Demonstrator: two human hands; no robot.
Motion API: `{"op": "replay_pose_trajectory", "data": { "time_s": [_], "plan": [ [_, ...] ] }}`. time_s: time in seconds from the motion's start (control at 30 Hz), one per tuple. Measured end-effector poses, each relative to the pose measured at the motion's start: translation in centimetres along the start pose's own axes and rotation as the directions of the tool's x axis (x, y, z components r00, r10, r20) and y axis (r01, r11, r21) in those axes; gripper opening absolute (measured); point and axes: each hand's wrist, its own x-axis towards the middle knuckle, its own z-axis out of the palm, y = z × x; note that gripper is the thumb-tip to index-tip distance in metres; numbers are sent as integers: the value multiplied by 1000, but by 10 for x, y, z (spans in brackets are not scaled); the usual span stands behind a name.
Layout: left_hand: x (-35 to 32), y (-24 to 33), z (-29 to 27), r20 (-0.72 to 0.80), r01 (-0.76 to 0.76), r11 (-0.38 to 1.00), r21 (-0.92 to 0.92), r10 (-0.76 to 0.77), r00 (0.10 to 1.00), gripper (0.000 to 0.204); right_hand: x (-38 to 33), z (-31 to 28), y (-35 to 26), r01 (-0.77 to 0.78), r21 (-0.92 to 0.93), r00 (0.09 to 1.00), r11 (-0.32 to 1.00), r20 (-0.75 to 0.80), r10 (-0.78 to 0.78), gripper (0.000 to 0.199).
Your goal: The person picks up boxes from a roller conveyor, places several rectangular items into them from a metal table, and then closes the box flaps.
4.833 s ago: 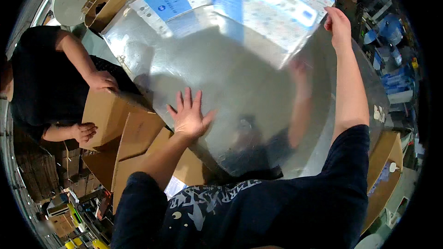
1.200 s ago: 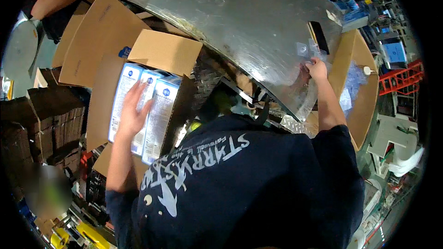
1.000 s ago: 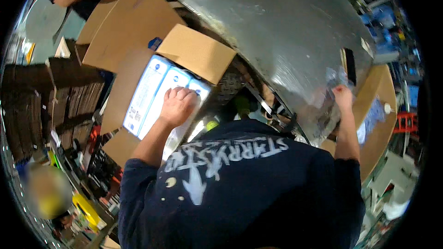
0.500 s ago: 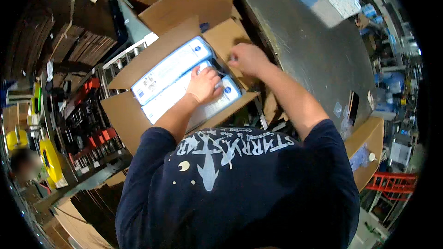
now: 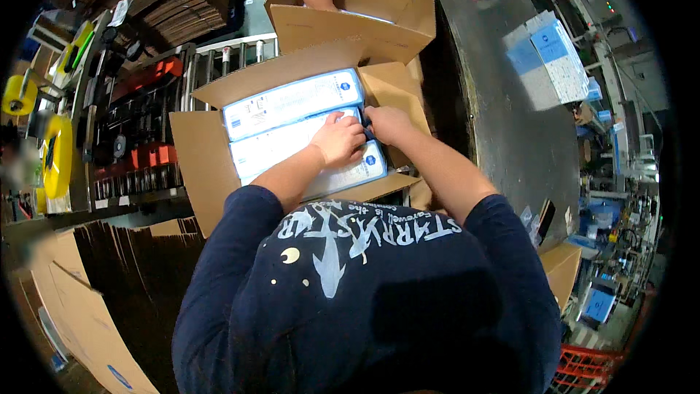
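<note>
In the carton point(image 5: 191, 175), the left hand point(image 5: 340, 140) is resting curled on the middle box point(image 5: 273, 147); the right hand point(image 5: 389, 124) is lying by its end, both grips unclear; hard pressing could be denting it.

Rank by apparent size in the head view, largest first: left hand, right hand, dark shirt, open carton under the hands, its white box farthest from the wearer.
1. Dark shirt
2. Open carton
3. Farthest white box
4. Left hand, right hand: too alike to rank

Grey table point(image 5: 510, 146) with blue-and-white box point(image 5: 560, 62).
</note>
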Motion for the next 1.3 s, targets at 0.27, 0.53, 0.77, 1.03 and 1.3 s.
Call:
{"op": "replay_pose_trajectory", "data": {
  "time_s": [0.27,0.53,0.77,1.03,1.3],
  "plan": [
    [-103,-45,-114,-459,676,736,19,-595,660,24,-27,25,132,-335,438,828,834,-286,483,58],
    [-192,75,-124,338,578,615,-536,-472,815,87,-40,-13,29,685,448,727,575,-361,-584,39],
    [-96,24,-97,160,803,499,325,-866,473,100,42,-84,-53,771,-128,500,624,-485,-717,34],
    [-198,-15,-16,37,862,34,-506,-997,61,94,35,-19,-14,535,108,805,838,-366,-467,38],
    [-130,-105,-86,365,486,-270,-831,-925,110,48,47,94,-24,2,975,904,222,-96,417,63]
  ]
}}
